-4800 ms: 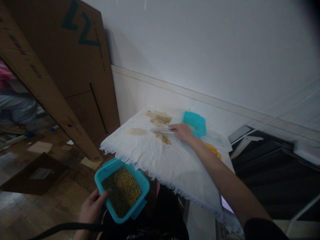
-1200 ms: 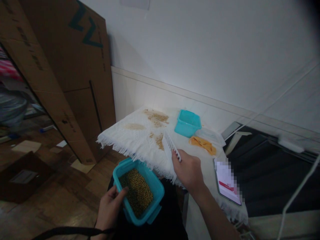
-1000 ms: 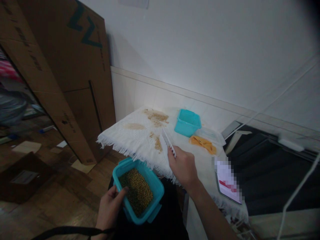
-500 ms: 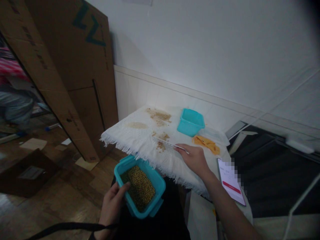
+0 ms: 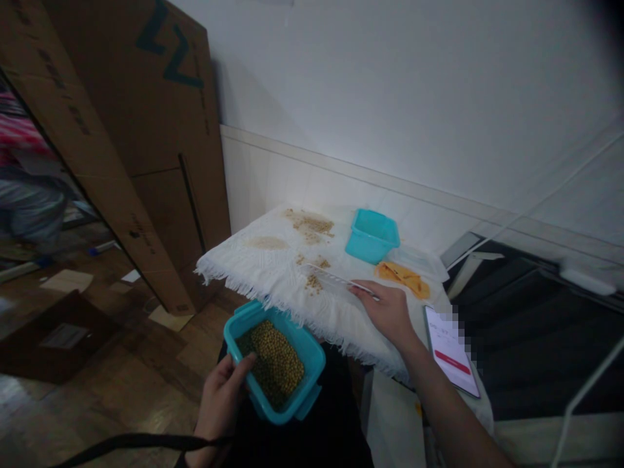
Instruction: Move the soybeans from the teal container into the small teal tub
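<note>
My left hand (image 5: 221, 403) grips the near rim of a teal plastic tub (image 5: 275, 367) full of yellow-green beans, held just below the fringed edge of a white towel (image 5: 273, 273). My right hand (image 5: 385, 309) is closed on a white comb (image 5: 336, 279) laid nearly flat on the towel, its teeth against a small heap of loose beans (image 5: 314, 283). Farther back on the towel lie a larger bean patch (image 5: 312, 226) and a pale stain (image 5: 267, 243).
An empty teal tub (image 5: 372, 236) stands at the back of the table, beside a clear lid (image 5: 422, 263) and an orange cloth (image 5: 402, 278). A lit phone (image 5: 451, 351) lies right of my wrist. Tall cardboard boxes (image 5: 121, 130) lean on the left; white cable (image 5: 580, 396) hangs right.
My right hand brought the comb down from upright to nearly flat on the towel, behind the small bean heap. The tub in my left hand stayed under the towel's edge.
</note>
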`<state>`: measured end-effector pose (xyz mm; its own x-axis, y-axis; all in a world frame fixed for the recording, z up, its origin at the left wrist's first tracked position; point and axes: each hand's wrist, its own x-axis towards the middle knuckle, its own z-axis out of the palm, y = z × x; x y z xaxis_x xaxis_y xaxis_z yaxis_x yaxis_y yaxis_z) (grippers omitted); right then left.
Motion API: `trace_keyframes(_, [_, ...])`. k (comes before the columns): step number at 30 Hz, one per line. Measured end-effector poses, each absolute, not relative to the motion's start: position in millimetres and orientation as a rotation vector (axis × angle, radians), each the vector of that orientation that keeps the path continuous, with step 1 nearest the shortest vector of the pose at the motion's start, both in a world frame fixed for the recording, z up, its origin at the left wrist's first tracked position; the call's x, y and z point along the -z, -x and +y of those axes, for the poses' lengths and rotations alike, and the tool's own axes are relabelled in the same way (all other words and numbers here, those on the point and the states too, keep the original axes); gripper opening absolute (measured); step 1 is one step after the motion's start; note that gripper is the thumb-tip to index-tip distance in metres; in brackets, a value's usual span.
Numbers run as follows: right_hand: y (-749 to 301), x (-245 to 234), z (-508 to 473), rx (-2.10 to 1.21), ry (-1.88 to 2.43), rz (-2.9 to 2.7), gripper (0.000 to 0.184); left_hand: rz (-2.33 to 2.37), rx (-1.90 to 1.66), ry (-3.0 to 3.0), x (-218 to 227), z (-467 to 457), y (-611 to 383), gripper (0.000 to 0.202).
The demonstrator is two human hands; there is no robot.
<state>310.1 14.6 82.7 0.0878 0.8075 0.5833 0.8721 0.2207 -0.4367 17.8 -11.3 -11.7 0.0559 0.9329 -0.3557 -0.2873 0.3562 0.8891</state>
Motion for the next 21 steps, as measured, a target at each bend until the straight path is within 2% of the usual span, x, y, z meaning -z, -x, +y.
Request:
trace_keyframes(7, [-309, -90, -14, 0.284, 1.724, -1.713, 0.021, 1.195, -1.064, -0.727, 10, -13, -17, 0.027])
trace_keyframes(14, [-304, -86, -26, 0.352, 1.718, -1.775, 0.024, 1.065, -1.104, -0.584, 2, -15, -23, 0.043])
trace_keyframes(21, [-307, -84, -44, 0.487, 1.77, -1.795, 0.026, 1.102, -1.076, -0.624, -5, -16, -23, 0.042])
